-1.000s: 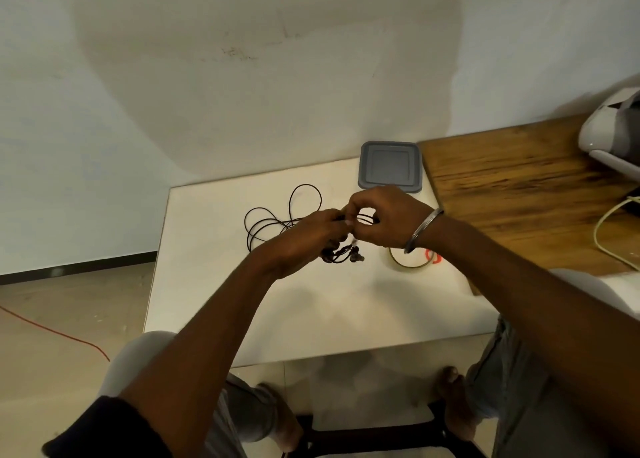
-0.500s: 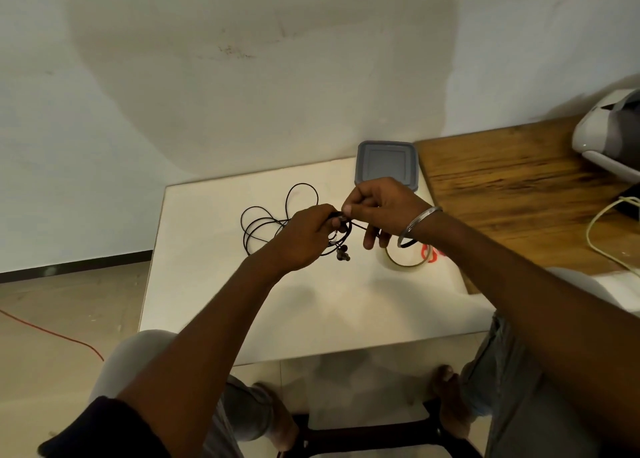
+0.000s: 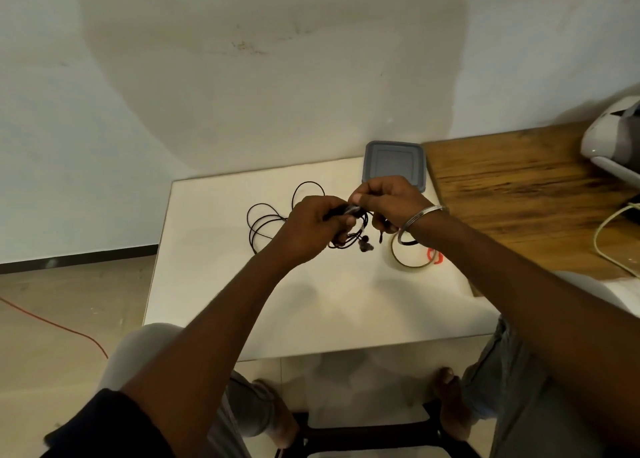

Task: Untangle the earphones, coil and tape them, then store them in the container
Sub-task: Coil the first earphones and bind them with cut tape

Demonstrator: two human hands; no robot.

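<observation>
Head view, one item per line.

- Left hand point(image 3: 311, 225): fingers curled, pinching a bunched length of cable. It sits higher over the table than a second ago.
- Right hand point(image 3: 388, 201): thumb and forefinger pinch the same bunch, at 3 o'clock of the left hand and nearly touching it. The lower fingers, which hung down toward the tape half a second ago, are now tucked in.
- Earphones point(image 3: 266, 222): black; loose loops lie on the white table point(image 3: 346, 301) at 9 o'clock of the left hand, much as before. The earbuds point(image 3: 363, 246) dangle just under the hands, drawn up closer than a second ago.
- Tape roll point(image 3: 412, 267): flat on the table at 5 o'clock of the right hand, untouched.
- Container point(image 3: 393, 159): grey, lid on, at 12 o'clock of the right hand.

Assessment: the knot near the earbuds is being worked between two pinches. The trailing loops are not yet gathered, so untangling appears unfinished. Coiling, taping and storing remain.
</observation>
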